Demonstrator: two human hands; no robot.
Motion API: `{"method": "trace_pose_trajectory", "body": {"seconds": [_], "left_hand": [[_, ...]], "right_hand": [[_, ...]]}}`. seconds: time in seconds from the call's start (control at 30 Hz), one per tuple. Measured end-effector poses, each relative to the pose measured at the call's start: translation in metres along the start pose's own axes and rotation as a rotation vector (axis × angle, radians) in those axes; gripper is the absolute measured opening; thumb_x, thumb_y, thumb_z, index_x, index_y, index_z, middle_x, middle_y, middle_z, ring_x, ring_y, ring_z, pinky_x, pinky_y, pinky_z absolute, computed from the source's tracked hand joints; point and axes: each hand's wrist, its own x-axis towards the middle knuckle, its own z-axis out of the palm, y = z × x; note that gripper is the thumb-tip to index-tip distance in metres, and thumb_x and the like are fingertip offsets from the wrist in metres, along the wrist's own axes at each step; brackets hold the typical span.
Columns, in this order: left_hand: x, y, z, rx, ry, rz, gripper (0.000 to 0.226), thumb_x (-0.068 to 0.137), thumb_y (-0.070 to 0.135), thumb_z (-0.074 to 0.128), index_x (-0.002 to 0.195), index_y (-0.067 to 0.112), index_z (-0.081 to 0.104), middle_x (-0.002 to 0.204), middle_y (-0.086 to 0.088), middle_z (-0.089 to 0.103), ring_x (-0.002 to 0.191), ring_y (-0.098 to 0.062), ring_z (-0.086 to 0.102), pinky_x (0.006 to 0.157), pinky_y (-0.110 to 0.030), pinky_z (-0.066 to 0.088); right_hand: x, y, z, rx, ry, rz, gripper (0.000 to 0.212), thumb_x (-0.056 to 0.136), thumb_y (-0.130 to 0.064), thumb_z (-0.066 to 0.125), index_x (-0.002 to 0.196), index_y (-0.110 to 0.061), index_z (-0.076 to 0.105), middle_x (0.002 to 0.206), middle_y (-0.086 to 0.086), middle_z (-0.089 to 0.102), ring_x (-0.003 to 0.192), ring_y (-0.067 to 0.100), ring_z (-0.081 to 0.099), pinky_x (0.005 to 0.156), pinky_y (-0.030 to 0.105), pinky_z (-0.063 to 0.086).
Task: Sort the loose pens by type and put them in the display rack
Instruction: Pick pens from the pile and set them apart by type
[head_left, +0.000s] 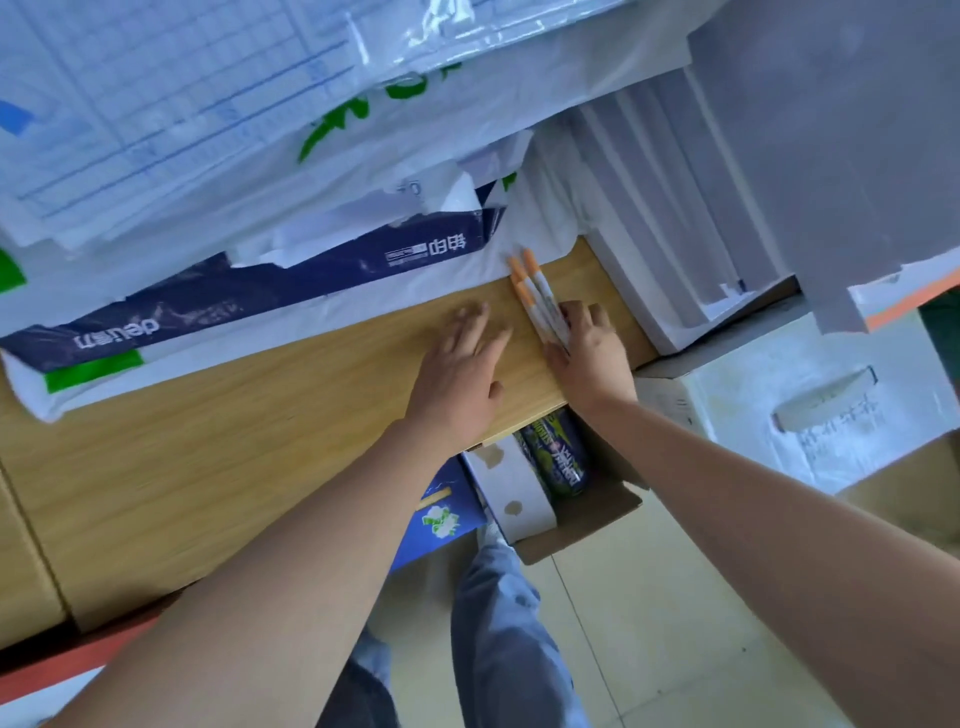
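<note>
Right hand (592, 358) is gripping a bundle of orange-capped pens (535, 291), their lower ends hidden inside its curled fingers, on the wooden shelf (260, 415) near the white tiered rack (675, 249). Left hand (462, 364) is lying flat beside it, fingers spread, fingertips blurred.

Our left hand (457, 374) and right hand (592, 358) lead back to bare forearms (291, 571); below them we wear faded light-blue jeans (509, 623) (loose, creased), a pale shoe tip (489, 535) at the hem.
</note>
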Motion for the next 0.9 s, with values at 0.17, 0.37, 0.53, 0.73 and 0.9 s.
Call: {"method": "trace_pose_trajectory", "body": {"seconds": [0.17,0.37,0.53,0.73,0.9], "left_hand": [[0.017,0.012,0.002,0.131,-0.036,-0.026,0.067,0.095,0.027,0.051,0.152,0.024,0.015,0.16,-0.003,-0.016,0.147,-0.024,-0.015,0.118,-0.044,0.001],[0.025,0.021,0.008,0.209,-0.031,-0.053,0.079,0.094,0.031,0.052,0.153,0.029,-0.001,0.158,-0.005,-0.023,0.146,-0.029,-0.02,0.12,-0.049,-0.002],[0.026,0.023,0.009,0.238,-0.037,-0.054,0.074,0.095,0.032,0.05,0.153,0.03,0.004,0.158,-0.006,-0.025,0.145,-0.03,-0.021,0.119,-0.05,-0.002],[0.019,0.015,0.006,0.21,-0.009,-0.043,0.071,0.095,0.029,0.049,0.153,0.027,0.008,0.159,-0.007,-0.02,0.146,-0.029,-0.017,0.12,-0.046,-0.001],[0.003,0.004,0.004,0.178,-0.005,-0.073,0.069,0.096,0.027,0.05,0.153,0.024,0.011,0.16,-0.008,-0.015,0.147,-0.03,-0.012,0.118,-0.046,0.002]], "right_hand": [[0.003,0.009,0.001,-0.105,0.171,-0.118,0.057,0.08,-0.014,0.067,0.132,-0.008,0.046,0.118,0.018,0.051,0.104,0.037,0.05,0.083,0.046,0.046],[0.004,0.03,0.001,-0.218,0.167,-0.247,0.051,0.075,-0.01,0.07,0.123,-0.001,0.057,0.118,0.019,0.056,0.097,0.038,0.056,0.076,0.046,0.053],[0.007,0.027,-0.003,-0.253,0.197,-0.134,0.044,0.073,-0.011,0.073,0.112,0.001,0.055,0.101,0.021,0.055,0.086,0.039,0.056,0.071,0.046,0.052],[0.02,0.023,-0.001,-0.303,0.199,-0.211,0.038,0.077,-0.006,0.069,0.113,-0.006,0.056,0.103,0.016,0.057,0.087,0.035,0.056,0.066,0.042,0.05],[0.024,0.026,-0.008,-0.38,0.168,-0.14,0.037,0.078,-0.005,0.068,0.112,-0.004,0.054,0.106,0.018,0.055,0.095,0.037,0.055,0.077,0.045,0.05]]}}
